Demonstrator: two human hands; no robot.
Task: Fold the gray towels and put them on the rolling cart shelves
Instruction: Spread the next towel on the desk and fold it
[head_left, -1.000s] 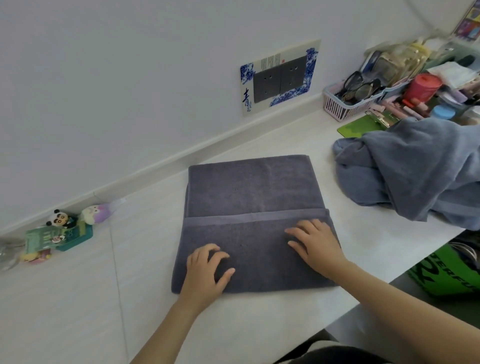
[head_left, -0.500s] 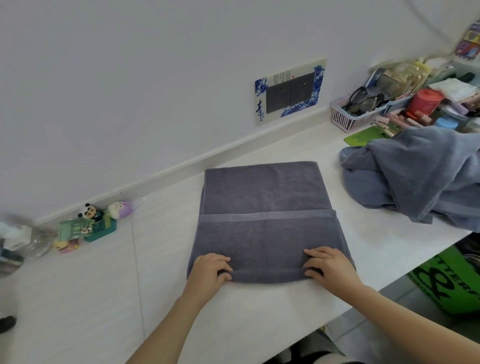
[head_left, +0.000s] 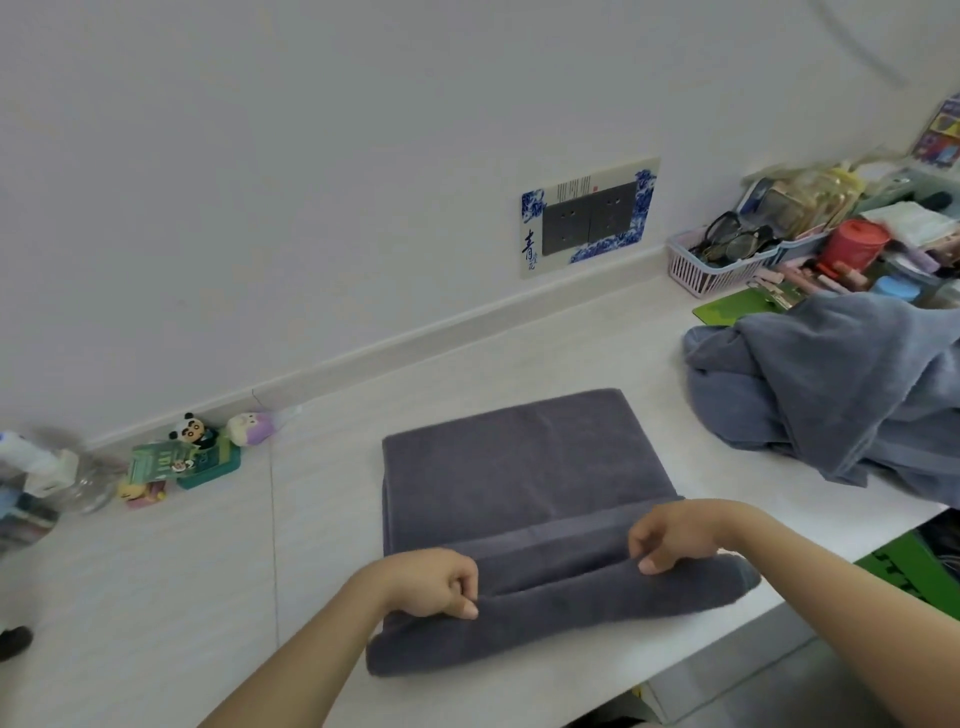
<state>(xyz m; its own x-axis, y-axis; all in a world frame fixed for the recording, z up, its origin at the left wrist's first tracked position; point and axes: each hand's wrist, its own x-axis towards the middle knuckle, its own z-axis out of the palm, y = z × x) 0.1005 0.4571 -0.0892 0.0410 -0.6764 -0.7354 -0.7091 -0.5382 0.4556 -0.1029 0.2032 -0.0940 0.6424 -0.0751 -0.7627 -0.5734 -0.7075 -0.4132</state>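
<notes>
A dark gray towel (head_left: 514, 467) lies folded flat on the white counter (head_left: 322, 525) in front of me. Its near edge is lifted and turned over toward the wall, forming a thick fold. My left hand (head_left: 434, 584) pinches that raised edge at its left end. My right hand (head_left: 675, 535) pinches the same edge further right. A heap of unfolded blue-gray towels (head_left: 841, 384) sits on the counter at the right. No rolling cart is in view.
Small toys and a green box (head_left: 200, 452) sit by the wall at left, beside a clear bottle (head_left: 47, 473). A pink basket with glasses (head_left: 722, 260) and assorted clutter fill the back right. A green container (head_left: 914, 566) stands below the counter edge.
Both hands slid from the top of the towel to its near edge, gripped it, and lifted it over toward the wall. The camera view shifted left and down.
</notes>
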